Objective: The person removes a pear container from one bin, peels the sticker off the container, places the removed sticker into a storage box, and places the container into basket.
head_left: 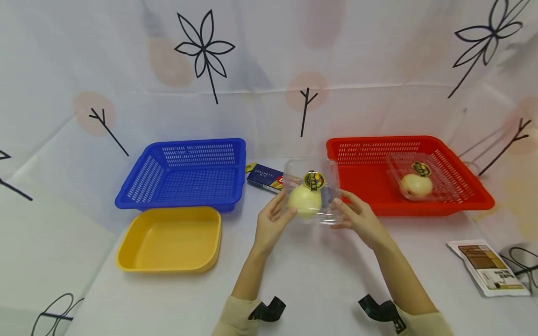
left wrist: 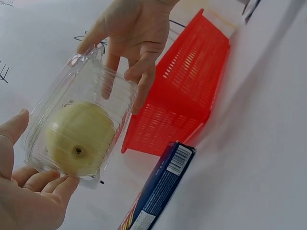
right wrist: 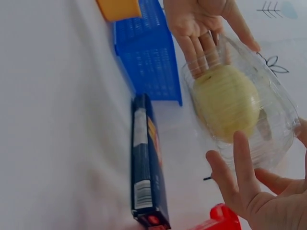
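A clear plastic clamshell box point(head_left: 330, 179) is held up over the middle of the table, tilted toward me. Inside lies one pale yellow round fruit point(head_left: 303, 201), and a black and yellow sticker point(head_left: 313, 180) marks the lid. My left hand point(head_left: 269, 227) grips the box's left side, its thumb at the front and its fingers beneath, as the left wrist view shows. On the opposite side, my right hand point(head_left: 362, 222) holds the box between thumb and fingers. Seen from the right wrist, the fruit point(right wrist: 226, 102) rests toward the left hand's end.
Behind the box lies a dark blue spaghetti pack point(head_left: 265, 176). To the left stand a blue basket point(head_left: 197, 184) and a yellow tray point(head_left: 168, 240). A red basket point(head_left: 361, 186) at right contains a similar boxed fruit point(head_left: 416, 185). A white-brown pouch point(head_left: 489, 268) lies at far right.
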